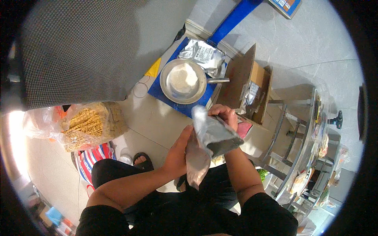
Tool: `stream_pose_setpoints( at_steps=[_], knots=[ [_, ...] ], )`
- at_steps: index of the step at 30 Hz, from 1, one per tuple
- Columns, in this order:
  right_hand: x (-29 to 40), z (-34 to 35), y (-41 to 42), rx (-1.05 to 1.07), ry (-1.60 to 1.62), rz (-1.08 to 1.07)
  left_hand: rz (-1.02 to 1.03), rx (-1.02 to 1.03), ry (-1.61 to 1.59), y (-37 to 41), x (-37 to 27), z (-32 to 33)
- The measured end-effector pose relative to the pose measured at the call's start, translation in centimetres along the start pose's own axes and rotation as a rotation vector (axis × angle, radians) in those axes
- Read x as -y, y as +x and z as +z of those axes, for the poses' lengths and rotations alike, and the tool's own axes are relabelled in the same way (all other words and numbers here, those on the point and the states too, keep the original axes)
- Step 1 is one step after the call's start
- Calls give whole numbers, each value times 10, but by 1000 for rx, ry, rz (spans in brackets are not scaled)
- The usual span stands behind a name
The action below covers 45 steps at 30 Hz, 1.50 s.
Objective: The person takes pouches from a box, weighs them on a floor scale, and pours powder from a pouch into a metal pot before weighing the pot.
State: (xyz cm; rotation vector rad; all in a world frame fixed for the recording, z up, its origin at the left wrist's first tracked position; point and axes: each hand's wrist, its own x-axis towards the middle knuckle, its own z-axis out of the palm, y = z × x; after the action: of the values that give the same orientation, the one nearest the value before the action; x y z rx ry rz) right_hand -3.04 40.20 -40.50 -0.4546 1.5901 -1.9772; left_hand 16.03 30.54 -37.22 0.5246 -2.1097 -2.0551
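Both my hands hold a silver foil bag point(218, 134) above the floor, with its dark open mouth facing me. My left hand point(178, 150) grips its left side, while my right hand point(226, 115) is closed on its far edge. Beyond the bag, a metal frying pan point(164, 91) contains a heap of off-white powder point(184, 77). The pan rests on the blue platform point(212, 88) of a floor scale, its handle pointing right. Another foil bag point(202, 54), printed with writing, lies behind the pan on the same platform.
Right of the scale stands an open cardboard box point(236, 79) holding foil packs point(251, 94). The scale's blue column point(233, 22) rises behind. A clear bag of dried noodles point(85, 124) sits left, below a grey mesh panel point(88, 50). A glass-topped table point(307, 129) stands right.
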Motion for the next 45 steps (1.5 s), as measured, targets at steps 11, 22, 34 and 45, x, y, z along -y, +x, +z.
stream_pose_setpoints(
  at_steps=[11, 22, 34, 45],
  knots=[
    [8, -6, -9, 14, -189, 252, -323, -31, -65, 16, -4, -14],
    [96, -17, 4, 759, -763, 123, -478, -34, -104, 14, 23, -7],
    [60, 26, -23, 816, -1124, -111, -459, 79, 297, -20, 11, -69],
    [25, 70, -40, 694, -1057, -234, -293, -110, 462, -39, 6, -113]
  ],
)
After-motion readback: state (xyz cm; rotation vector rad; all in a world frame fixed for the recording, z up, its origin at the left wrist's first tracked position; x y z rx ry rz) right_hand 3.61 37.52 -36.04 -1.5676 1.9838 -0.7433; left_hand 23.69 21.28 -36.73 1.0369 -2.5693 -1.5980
